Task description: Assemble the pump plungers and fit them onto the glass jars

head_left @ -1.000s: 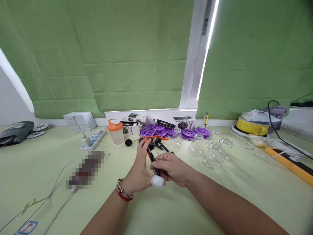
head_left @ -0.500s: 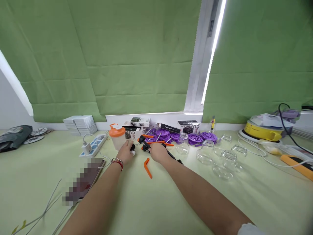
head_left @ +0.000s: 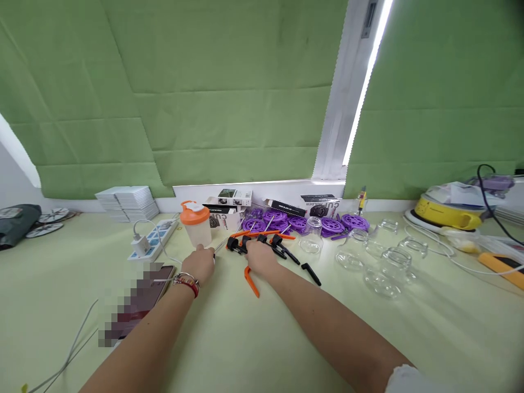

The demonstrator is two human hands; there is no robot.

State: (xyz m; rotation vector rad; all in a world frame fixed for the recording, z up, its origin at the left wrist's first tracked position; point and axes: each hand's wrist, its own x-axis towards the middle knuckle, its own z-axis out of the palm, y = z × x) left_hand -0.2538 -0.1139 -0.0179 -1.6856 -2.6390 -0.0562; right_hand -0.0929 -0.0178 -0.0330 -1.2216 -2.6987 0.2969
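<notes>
My left hand (head_left: 199,263) is closed beside the shaker cup (head_left: 195,225) with its orange lid. A bit of black shows at its fingertips, and a thin metal rod (head_left: 221,244) sticks out from there; the rest is hidden. Over a row of black knob-headed parts, my right hand (head_left: 261,258) reaches down with fingers bent round one black part (head_left: 245,240). Its fingertips are partly hidden. Two more black parts (head_left: 290,252) lie just right of those fingers. An orange angled piece (head_left: 251,282) lies below the right hand, and a black angled piece (head_left: 311,274) lies to its right.
Purple wheels (head_left: 275,220) and cup holder boxes (head_left: 320,207) line the back. Several clear glass jars (head_left: 383,278) stand at the right, before a yellow pot (head_left: 444,213). At left are a power strip (head_left: 158,240), a phone (head_left: 143,303), cables and stacked white tiles (head_left: 127,202).
My left hand has moved left and slightly down. The black part in my right hand has been lowered among the others, which now lie side by side. The view has shifted slightly.
</notes>
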